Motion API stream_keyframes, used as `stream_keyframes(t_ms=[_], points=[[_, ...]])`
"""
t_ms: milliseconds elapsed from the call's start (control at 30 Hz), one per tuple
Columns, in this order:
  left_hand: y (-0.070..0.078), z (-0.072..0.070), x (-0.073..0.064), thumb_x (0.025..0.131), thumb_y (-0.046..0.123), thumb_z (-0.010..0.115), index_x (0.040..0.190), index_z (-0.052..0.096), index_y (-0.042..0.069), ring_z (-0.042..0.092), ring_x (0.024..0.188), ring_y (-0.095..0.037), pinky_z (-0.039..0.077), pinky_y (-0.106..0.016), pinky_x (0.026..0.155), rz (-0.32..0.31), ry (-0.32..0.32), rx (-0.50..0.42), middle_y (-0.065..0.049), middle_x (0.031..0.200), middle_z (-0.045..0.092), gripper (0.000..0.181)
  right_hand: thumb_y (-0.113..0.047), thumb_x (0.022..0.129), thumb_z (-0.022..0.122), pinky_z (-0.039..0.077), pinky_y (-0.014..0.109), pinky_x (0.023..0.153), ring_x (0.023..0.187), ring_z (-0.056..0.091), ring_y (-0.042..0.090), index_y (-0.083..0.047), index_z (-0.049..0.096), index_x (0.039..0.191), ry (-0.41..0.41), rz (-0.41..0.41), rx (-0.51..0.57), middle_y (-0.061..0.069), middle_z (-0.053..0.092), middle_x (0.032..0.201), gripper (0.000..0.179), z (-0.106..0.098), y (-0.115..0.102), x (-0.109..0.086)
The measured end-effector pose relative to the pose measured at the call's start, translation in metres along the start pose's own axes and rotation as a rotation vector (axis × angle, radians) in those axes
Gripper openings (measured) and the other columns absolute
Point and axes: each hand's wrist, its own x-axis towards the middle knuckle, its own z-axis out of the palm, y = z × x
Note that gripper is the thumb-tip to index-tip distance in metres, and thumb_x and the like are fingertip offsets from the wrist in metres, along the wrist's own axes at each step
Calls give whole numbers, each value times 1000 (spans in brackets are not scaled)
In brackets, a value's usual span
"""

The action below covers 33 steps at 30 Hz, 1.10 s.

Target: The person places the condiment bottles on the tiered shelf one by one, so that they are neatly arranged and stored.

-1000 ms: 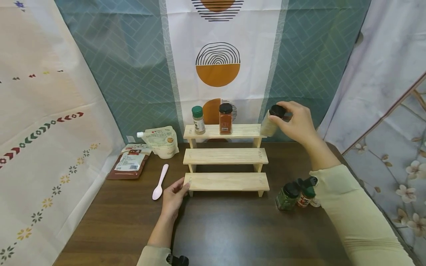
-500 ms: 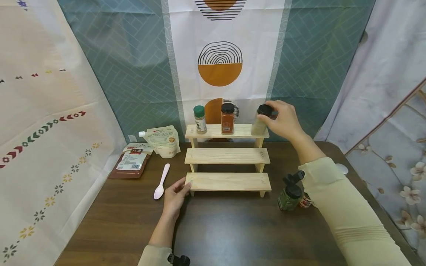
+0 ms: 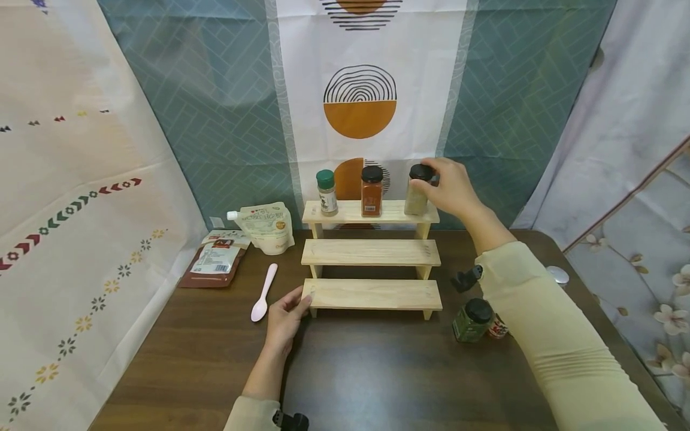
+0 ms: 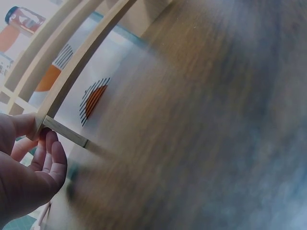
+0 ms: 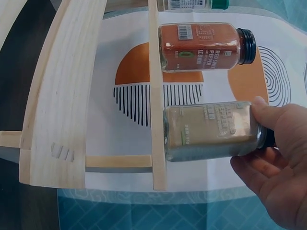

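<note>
My right hand [image 3: 450, 187] grips the black cap of a pepper jar [image 5: 211, 131] filled with pale powder. The jar stands upright at the right end of the top step of a three-tier wooden rack [image 3: 372, 252]. On that same step are a red pepper jar [image 3: 372, 193] in the middle and a green-capped shaker [image 3: 326, 194] at the left. My left hand [image 3: 284, 317] pinches the left end of the lowest step, thumb on top; in the left wrist view its fingers [image 4: 58, 160] curl under the board.
Right of the rack stand a green-filled jar [image 3: 472, 321] and a red-labelled jar [image 3: 498, 327], partly behind the right sleeve. A white lid [image 3: 557, 275] shows beyond that sleeve. To the left lie a pink spoon [image 3: 264, 293], a brown pouch [image 3: 217, 260] and a spouted pouch [image 3: 266, 228].
The right hand has carried the pale-powder jar leftward from beyond the rack's right end onto the top step, and the jar has gone from tilted to upright. The left hand keeps its hold.
</note>
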Motion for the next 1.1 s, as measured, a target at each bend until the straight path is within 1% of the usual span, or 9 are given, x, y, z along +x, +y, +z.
stream_keyframes(t_ms=[200,267,400,533,633,800,933,1100], points=[[0,1,1,94,3,72,128,66,-7,63,83,-8,54,-20,72,3,12,8,-15,106,70,36,-24,96,72,48,55,92,114,57,42,3,54,141,-8,1,12,24,57,134,55,0,2,1],[0,1,1,94,4,72,128,66,-6,63,83,-8,54,-20,72,1,12,8,-15,106,70,36,-26,96,73,48,55,92,116,56,41,2,50,144,-5,10,16,23,56,134,59,-1,3,-2],[0,1,1,94,5,72,129,65,-6,63,84,-8,54,-20,72,-5,8,6,-15,108,70,37,-27,96,73,49,54,97,124,53,40,0,42,149,26,22,49,22,53,135,67,-3,7,-11],[1,1,-1,94,6,72,130,65,-5,63,85,-7,54,-21,72,-10,0,5,-15,110,71,38,-25,97,71,49,54,100,126,52,40,2,42,149,57,7,59,24,54,133,65,-7,14,-26],[2,0,-2,94,6,72,131,65,-5,63,85,-8,54,-21,73,-15,-1,1,-15,111,70,39,-22,99,69,48,56,99,123,54,41,3,45,146,61,-6,44,25,56,131,59,-12,22,-41],[0,0,-1,94,5,72,131,64,-5,63,85,-8,55,-21,73,-25,0,0,-14,110,71,39,-16,99,67,49,57,97,116,59,42,3,52,141,68,-1,25,25,62,124,48,-21,34,-67],[-1,0,0,94,5,72,131,64,-6,62,84,-8,55,-22,72,-25,-5,-1,-13,108,70,39,-15,100,65,49,59,96,112,61,44,4,55,138,77,-1,17,27,64,121,43,-31,40,-85],[1,1,-1,94,6,72,131,64,-5,62,84,-8,54,-22,73,-21,-8,-4,-12,106,70,39,-16,101,64,47,58,97,113,59,44,5,55,137,53,38,23,27,63,123,43,-42,46,-105]])
